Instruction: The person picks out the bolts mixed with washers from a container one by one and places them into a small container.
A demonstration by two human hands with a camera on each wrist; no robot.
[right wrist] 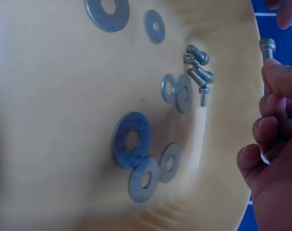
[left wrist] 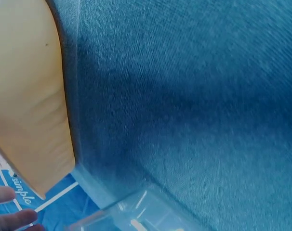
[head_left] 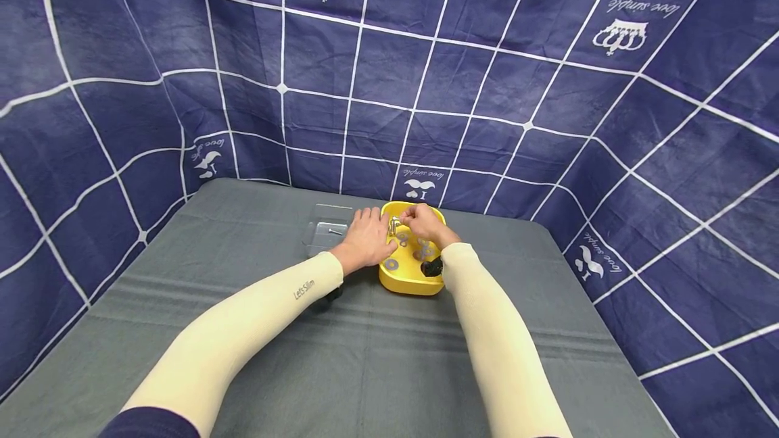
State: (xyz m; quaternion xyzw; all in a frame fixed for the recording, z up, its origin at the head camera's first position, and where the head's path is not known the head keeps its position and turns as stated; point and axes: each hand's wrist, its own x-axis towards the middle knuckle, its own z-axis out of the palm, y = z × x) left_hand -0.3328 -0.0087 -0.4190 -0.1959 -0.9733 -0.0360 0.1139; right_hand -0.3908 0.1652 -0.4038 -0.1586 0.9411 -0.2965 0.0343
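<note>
My right hand (head_left: 424, 223) is over the far part of a yellow tub (head_left: 410, 286). Its thumb and fingers pinch a socket-head screw (right wrist: 267, 47), head up, in the right wrist view. Several more screws (right wrist: 200, 74) lie heaped in the tub beside flat metal washers (right wrist: 131, 139). At the tub's left side is my left hand (head_left: 367, 238), fingers spread and fairly straight, holding nothing that I can see. Whether it touches the rim cannot be told. Only its fingertips (left wrist: 13, 219) show in the left wrist view.
Left of the tub stands a clear plastic box (head_left: 316, 238) with a screw (head_left: 337, 232) in it. Dark pieces (head_left: 432, 267) sit by both sleeves, their kind unclear. A grey cloth (head_left: 365, 370) covers the table; a blue checked curtain (head_left: 389, 86) hangs behind.
</note>
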